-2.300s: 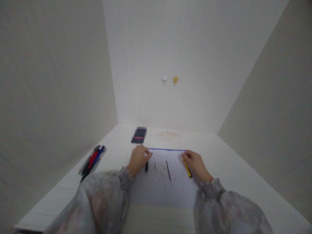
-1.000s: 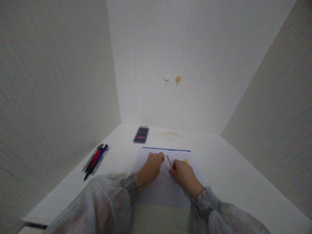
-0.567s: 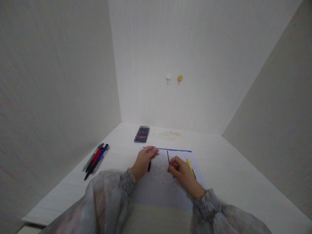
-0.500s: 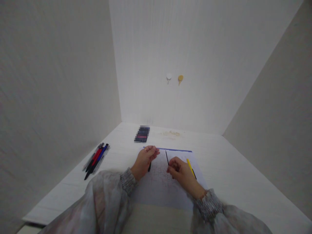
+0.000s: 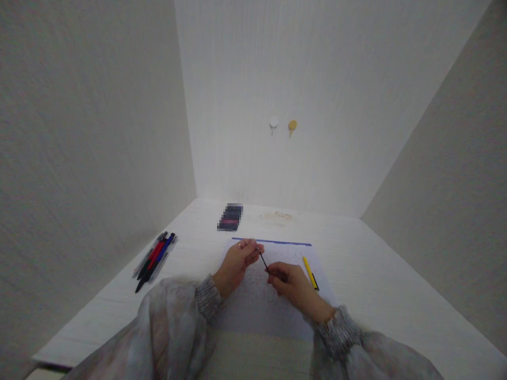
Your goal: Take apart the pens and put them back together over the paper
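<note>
**Pen refill held between two hands over a printed sheet**

Head view: a thin black pen refill is held just above the paper, spanning the gap between the two hands. Its long axis runs on a diagonal: the far end points up and left, into the left fingertips, and the near end points down and right, into the right fingertips. The left hand is closed in a pinch around the far end. The right hand is curled, with thumb and forefinger pressed together on the near end. The refill is straight, slender and matte; whether anything sits on its far tip cannot be told.

Beneath the fingers lies a sheet of paper, flat, faintly printed, with a blue band along its far edge. Just right of the right fingers a yellow pen barrel with a dark end is laid on the sheet, angled roughly parallel to the refill. Well to the left of the left fingers a bundle of pens, red, blue and black, is lined up near the side wall. Beyond the left fingertips a dark phone is laid flat.

The table is pale with a fine wood grain and is boxed in by plain walls on three sides; bare surface is seen to the right of the right fingers. Two small round hooks are fixed on the back wall.
</note>
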Available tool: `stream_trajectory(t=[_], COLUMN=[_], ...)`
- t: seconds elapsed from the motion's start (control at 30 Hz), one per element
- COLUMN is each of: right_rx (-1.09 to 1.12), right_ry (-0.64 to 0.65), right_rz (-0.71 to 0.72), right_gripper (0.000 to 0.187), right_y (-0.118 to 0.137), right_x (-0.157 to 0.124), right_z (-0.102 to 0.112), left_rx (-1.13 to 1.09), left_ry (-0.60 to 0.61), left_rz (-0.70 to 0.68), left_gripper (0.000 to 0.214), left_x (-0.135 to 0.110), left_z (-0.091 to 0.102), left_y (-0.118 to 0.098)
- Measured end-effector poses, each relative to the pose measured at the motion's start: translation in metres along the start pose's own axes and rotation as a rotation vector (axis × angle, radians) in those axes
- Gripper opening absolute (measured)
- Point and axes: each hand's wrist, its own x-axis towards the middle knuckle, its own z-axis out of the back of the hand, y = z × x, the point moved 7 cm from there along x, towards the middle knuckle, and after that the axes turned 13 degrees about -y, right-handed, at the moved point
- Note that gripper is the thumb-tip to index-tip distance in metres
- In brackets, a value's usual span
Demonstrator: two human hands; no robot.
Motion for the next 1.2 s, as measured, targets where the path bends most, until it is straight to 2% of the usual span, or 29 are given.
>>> stream_trajectory(t=[0.57, 0.8, 1.07, 1.2], right_rx=[-0.107, -0.124, -0.103, -0.077], right_ry=[-0.035, -0.066, -0.161, -0.156], right_rz=[0.068, 0.092, 0.071, 0.045], right_gripper=[0.017, 0.014, 0.014, 0.012], right_y=[0.002, 0.007, 0.0, -0.001], right_x=[0.0, 0.002, 0.006, 0.005], right_z=[0.002, 0.007, 0.014, 0.013], left_rx=[0.015, 0.12, 0.252, 0.288], left_ry=[0.029, 0.056, 0.151, 0.166], left_rz=[-0.07, -0.117, -0.151, -0.181], left_gripper=[0.023, 0.022, 0.023, 0.022], left_x=[-0.001, -0.005, -0.013, -0.016], left_z=[-0.002, -0.005, -0.014, -0.017], left_y=[-0.005, -0.009, -0.008, -0.009])
